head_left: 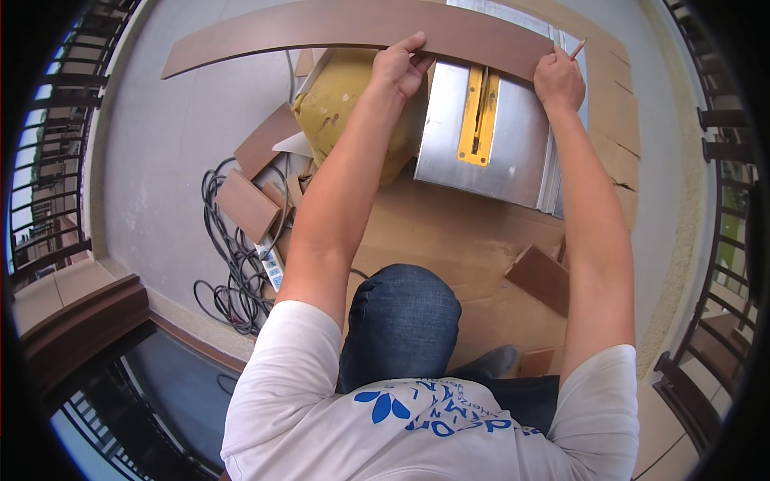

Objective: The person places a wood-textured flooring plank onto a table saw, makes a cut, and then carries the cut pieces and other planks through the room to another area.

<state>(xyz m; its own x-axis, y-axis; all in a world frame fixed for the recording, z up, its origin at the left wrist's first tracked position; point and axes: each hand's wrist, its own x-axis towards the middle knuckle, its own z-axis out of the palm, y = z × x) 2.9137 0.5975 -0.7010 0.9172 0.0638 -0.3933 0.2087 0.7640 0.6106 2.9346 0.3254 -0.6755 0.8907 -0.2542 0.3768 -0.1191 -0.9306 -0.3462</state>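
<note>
A long brown wooden plank [321, 26] lies across the far part of a silver table saw [449, 152] and extends well past it on the left. My left hand [399, 68] grips the plank's near edge, thumb on top and fingers curled beneath. At the plank's right end my right hand [559, 82] is closed on its corner, and a thin pencil-like stick [578, 49] pokes out of that hand. Close in front of the plank, the saw's yellow slotted insert [479, 120] is exposed. How far the plank is supported underneath is hidden.
A stained yellow bag-like object [341, 100] stands left of the saw. Cut board pieces [249, 204], coiled black cable [233, 272] and a white power strip [270, 264] lie further left. More offcuts [540, 279] rest on cardboard [449, 232] near my knees. Railings flank both sides.
</note>
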